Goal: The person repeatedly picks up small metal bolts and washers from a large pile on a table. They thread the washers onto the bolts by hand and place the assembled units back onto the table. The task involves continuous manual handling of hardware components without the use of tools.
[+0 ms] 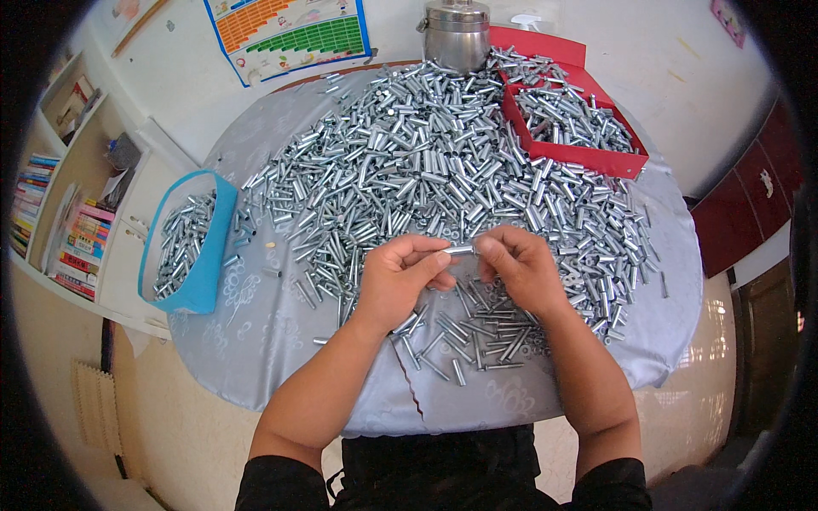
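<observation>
A big heap of short silver metal tubes covers a round table with a grey cloth. My left hand and my right hand meet over the near part of the heap. Both pinch the same small metal tube, held level between their fingertips, one hand at each end. Loose tubes and thinner pins lie on the cloth just under my wrists.
A blue bin with several tubes sits at the table's left edge. A red open box full of tubes stands at the back right, a steel pot behind the heap. Bookshelves stand to the left.
</observation>
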